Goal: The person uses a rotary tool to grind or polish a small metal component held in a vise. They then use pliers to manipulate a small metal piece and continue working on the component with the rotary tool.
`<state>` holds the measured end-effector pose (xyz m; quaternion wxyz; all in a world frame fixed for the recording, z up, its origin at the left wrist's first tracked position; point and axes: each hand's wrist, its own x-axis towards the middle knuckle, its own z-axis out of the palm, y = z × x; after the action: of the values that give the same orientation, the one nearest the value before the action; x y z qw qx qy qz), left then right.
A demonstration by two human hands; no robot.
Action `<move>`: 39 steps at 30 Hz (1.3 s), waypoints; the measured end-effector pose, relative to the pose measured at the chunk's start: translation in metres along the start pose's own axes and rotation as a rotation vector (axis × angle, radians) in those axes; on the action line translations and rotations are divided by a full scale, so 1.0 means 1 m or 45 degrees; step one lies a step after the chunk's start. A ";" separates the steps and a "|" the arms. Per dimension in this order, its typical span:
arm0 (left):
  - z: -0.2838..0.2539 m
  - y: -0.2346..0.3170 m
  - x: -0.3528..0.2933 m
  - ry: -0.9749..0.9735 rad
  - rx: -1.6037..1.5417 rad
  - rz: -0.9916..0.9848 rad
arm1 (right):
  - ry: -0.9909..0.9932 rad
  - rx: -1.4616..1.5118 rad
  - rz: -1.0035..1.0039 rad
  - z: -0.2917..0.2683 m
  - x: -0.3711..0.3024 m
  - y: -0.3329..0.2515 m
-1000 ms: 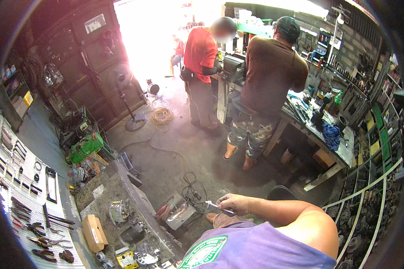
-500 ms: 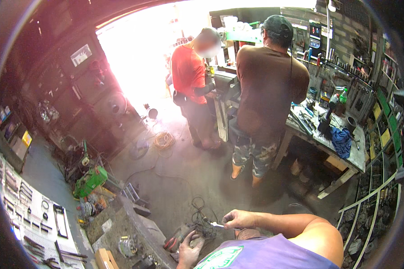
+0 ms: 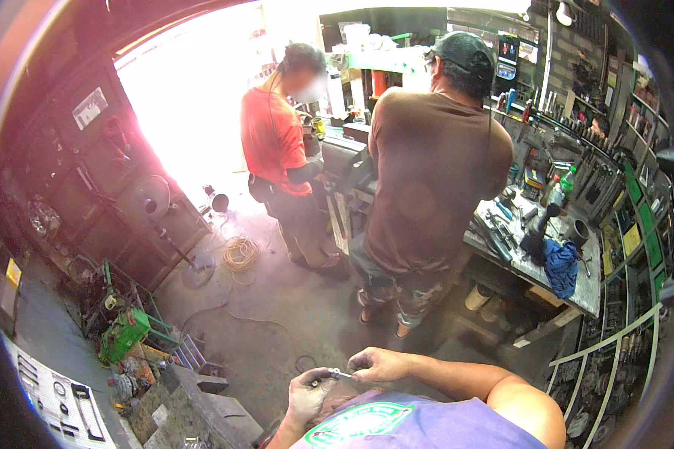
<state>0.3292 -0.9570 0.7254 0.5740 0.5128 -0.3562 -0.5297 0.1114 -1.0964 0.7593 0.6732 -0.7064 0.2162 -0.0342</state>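
Close in front of my purple shirt, both my hands are raised and almost meet. Between them is a short, thin, light-coloured metal rod with a small rounded end; its exact kind is too small to tell. My right hand pinches the rod from the right with thumb and fingertips. Curled fingers of my left hand, palm dusty grey, close on its other end. Part of what lies inside the left fingers is hidden.
Two people stand ahead, in an orange shirt and a brown shirt. A cluttered workbench with a blue cloth is at right. Left are a green machine and a grey block. Coiled cable lies on the floor.
My left hand, open and apart half a second ago, has risen to the rod and closed on its end. My right hand has shifted slightly left. The view has turned to the right.
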 end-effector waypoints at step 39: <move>-0.040 0.166 0.727 -0.693 0.560 0.070 | 1.827 0.559 -0.525 -0.494 0.373 -0.069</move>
<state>0.5417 -1.6707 0.7793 0.3479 0.4542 -0.6155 -0.5421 0.2993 -1.6895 0.7809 0.4731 -0.3880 0.4514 -0.6495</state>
